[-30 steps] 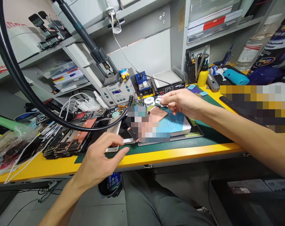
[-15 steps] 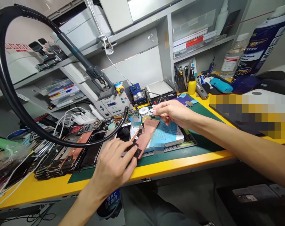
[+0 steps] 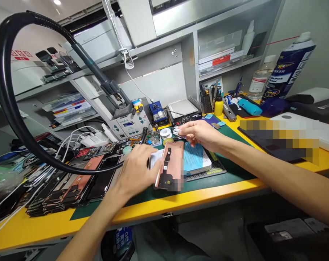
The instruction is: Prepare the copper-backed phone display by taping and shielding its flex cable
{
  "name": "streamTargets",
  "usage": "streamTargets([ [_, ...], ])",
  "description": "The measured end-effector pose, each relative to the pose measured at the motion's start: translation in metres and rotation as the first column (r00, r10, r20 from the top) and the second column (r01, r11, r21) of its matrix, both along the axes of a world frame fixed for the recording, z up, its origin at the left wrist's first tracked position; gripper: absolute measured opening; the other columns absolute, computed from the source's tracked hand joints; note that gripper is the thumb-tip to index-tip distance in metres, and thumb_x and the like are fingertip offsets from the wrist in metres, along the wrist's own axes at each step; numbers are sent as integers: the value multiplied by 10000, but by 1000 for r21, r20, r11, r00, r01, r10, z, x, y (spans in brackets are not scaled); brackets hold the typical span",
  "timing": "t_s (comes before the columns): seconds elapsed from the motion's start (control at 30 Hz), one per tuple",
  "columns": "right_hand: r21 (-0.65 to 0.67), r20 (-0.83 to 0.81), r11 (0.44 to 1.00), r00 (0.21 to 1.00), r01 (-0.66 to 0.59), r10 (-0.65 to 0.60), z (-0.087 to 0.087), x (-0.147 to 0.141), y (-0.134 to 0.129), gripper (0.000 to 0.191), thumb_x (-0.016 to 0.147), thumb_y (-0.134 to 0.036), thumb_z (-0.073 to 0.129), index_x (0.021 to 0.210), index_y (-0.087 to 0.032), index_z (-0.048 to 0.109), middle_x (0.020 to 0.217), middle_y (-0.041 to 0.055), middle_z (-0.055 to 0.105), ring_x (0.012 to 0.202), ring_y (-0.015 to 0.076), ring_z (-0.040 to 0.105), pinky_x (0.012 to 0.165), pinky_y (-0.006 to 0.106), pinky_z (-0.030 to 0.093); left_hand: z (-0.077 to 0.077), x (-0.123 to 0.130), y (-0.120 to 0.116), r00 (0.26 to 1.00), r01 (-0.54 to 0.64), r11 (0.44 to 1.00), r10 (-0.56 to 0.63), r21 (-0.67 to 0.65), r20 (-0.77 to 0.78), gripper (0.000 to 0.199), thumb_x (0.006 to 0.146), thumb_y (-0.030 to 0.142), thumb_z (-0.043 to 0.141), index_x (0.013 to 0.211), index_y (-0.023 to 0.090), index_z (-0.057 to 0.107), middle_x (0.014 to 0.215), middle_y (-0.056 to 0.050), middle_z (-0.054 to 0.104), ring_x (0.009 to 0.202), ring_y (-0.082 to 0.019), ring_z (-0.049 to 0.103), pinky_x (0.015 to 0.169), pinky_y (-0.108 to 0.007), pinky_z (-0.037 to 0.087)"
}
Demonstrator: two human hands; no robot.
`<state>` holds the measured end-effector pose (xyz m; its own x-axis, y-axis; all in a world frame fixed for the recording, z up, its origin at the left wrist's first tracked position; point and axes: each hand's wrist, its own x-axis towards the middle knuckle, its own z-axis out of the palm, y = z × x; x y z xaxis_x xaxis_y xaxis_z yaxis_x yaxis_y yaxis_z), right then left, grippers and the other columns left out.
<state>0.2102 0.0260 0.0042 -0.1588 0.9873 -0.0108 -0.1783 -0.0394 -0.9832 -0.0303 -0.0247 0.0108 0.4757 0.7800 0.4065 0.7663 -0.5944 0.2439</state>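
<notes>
My left hand (image 3: pixel 134 170) presses its fingertips against the left edge of a copper-coloured phone housing (image 3: pixel 169 165), which has black strips on its inner face. A white-edged phone part (image 3: pixel 156 158) lies partly under those fingers. Beyond it, my right hand (image 3: pixel 199 136) pinches a small white part (image 3: pixel 177 132) between thumb and fingers. That hand hangs just above a blue booklet (image 3: pixel 194 159). Close by are a roll of solder wire (image 3: pixel 165 132) and a green circuit board (image 3: pixel 153 137). The housing's lower edge is partly pixelated.
A stack of phone panels (image 3: pixel 66 186) covers the bench's left side. A black flexible hose (image 3: pixel 6 79) arcs across the left and ends near a soldering station (image 3: pixel 128 127). Spray can (image 3: pixel 289 69), bottle (image 3: pixel 259 81) and tool cup (image 3: pixel 206 103) stand at the back.
The copper housing has left the booklet and now stands more upright under my left hand, nearer me. My right hand keeps its pinch. The view has tilted and shifted.
</notes>
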Motion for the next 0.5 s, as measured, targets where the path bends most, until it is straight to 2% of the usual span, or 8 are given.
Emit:
streamTargets([
  [0.03, -5, 7, 1000, 1000, 6, -6, 0, 0, 0, 75, 696, -115, 744, 759, -128, 705, 578, -12, 616, 404, 75, 438, 350, 209, 369, 2, 3, 13, 1000, -19, 999, 19, -41, 5, 246, 862, 356, 569, 973, 172, 687, 1004, -114, 687, 974, -282, 594, 870, -445, 456],
  [0.1, -14, 29, 1000, 999, 17, -17, 0, -1, 1, 63, 730, -111, 729, 777, -122, 688, 575, -23, 607, 400, 69, 439, 351, 200, 370, 5, 10, 36, 1000, -4, 989, 7, -149, 15, 268, 854, 389, 570, 1005, 206, 694, 1027, -74, 705, 927, -249, 624, 822, -381, 475],
  [0.2, -22, 68, 1000, 998, 12, -10, -2, -1, 2, 46, 832, -148, 690, 839, -116, 658, 631, -37, 608, 420, 52, 461, 374, 167, 378, 4, 21, 56, 998, 13, 962, 2, -274, 56, 423, 812, 414, 608, 1179, 205, 628, 993, -42, 725, 810, -215, 639, 722, -332, 480],
  [0.3, -22, 83, 1000, 997, 3, -1, -3, -1, 2, 48, 861, -156, 672, 851, -113, 652, 647, -43, 604, 424, 43, 463, 379, 155, 378, -1, 29, 61, 994, 43, 927, 0, -374, 113, 544, 792, 404, 632, 1279, 177, 549, 942, -33, 729, 760, -198, 642, 700, -318, 475],
  [0.5, -18, 44, 1000, 999, 24, -23, -4, -3, 1, 45, 705, -124, 727, 732, -123, 692, 601, -6, 618, 400, 73, 450, 336, 204, 367, -12, 35, 65, 955, 123, 863, 31, -490, 293, 601, 771, 315, 659, 1314, 120, 490, 836, -21, 665, 699, -155, 607, 643, -276, 473],
])
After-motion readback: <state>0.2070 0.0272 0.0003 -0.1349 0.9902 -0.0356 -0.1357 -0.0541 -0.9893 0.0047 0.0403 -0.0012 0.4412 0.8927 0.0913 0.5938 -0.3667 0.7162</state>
